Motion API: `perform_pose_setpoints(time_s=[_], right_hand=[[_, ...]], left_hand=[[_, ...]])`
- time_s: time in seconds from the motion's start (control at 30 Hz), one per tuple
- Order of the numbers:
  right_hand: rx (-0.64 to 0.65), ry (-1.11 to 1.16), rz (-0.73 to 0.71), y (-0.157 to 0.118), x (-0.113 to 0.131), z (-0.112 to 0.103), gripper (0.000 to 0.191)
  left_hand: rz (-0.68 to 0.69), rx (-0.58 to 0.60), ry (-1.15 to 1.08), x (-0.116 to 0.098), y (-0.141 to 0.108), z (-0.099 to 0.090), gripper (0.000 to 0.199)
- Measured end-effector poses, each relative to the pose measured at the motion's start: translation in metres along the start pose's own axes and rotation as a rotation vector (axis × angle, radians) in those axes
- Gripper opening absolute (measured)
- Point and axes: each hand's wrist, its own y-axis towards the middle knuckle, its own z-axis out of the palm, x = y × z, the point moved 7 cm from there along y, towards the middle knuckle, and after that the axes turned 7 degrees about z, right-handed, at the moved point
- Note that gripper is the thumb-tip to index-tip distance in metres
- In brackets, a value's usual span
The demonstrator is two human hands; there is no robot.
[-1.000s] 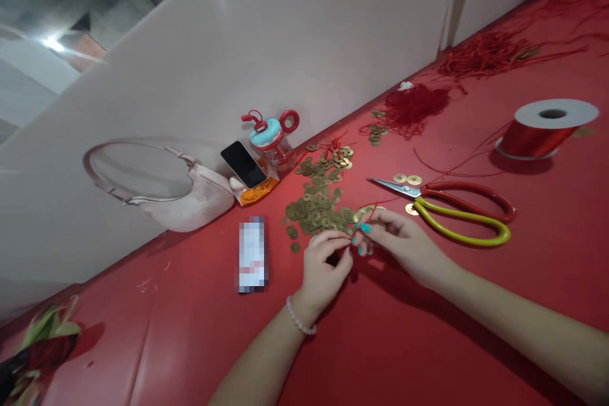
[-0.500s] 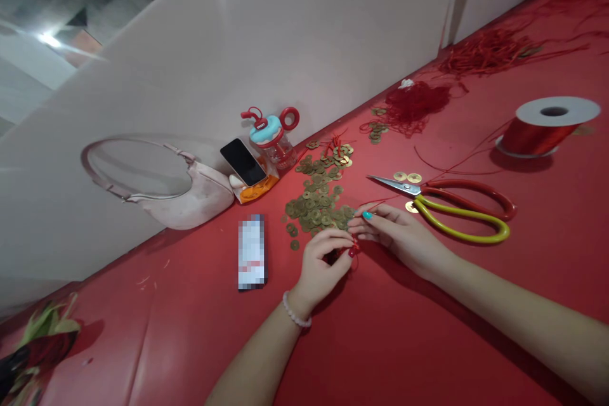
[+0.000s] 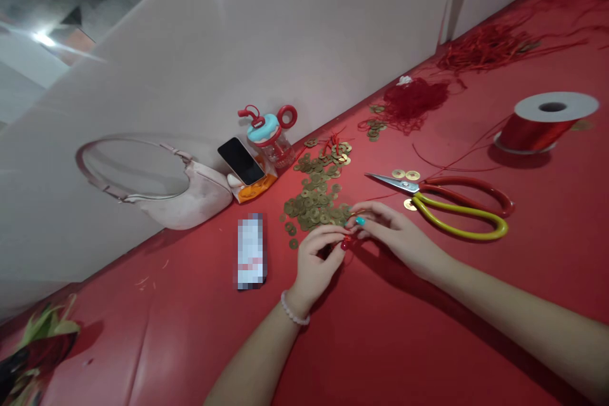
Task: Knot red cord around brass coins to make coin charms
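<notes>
My left hand [image 3: 320,261] pinches a small red knotted cord [image 3: 349,240] between thumb and fingers. Close against it, my right hand [image 3: 387,228] is closed at the fingertips on the same red cord, part of which runs off toward the scissors. Just beyond my fingers lies a heap of brass coins [image 3: 316,202] with square holes. Scissors [image 3: 445,200] with one red and one yellow handle rest to the right of my right hand, blades pointing left. A few brighter gold coins [image 3: 410,204] lie beside the blades. My fingers hide most of the knot.
A spool of red cord [image 3: 535,133] stands at the right. Tangled red cords [image 3: 416,101] lie along the wall. At the left are a pale handbag [image 3: 197,200], a phone [image 3: 242,162], a cup with blue lid [image 3: 271,139] and a blurred packet [image 3: 251,254] on the red table [image 3: 380,342].
Both hands have shifted slightly left, and the right fingertips have come nearer the left ones over the cord. The whole view has drifted a little; the items on the table lie as before.
</notes>
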Motion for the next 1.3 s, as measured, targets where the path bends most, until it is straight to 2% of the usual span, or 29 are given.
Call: perform_pose_setpoints(time_s=[0.2, 0.37, 0.5, 0.77, 1.3], right_hand=[[0.095, -0.370, -0.168, -0.009, 0.007, 0.016, 0.026], [0.001, -0.599, -0.358, -0.021, 0.020, 0.015, 0.029], [-0.004, -0.752, -0.419, -0.024, 0.025, 0.017, 0.024], [0.054, -0.840, -0.430, -0.024, 0.020, 0.022, 0.039], [0.067, -0.821, -0.321, -0.021, 0.015, 0.022, 0.046]], left_hand=[[-0.094, -0.063, 0.007, 0.009, -0.003, -0.005, 0.009], [-0.123, -0.102, 0.032, 0.011, -0.003, -0.008, 0.009], [-0.129, -0.126, 0.049, 0.011, -0.003, -0.010, 0.010], [-0.118, -0.110, 0.049, 0.011, -0.003, -0.008, 0.009], [-0.137, -0.111, 0.078, 0.013, -0.004, -0.009, 0.012]])
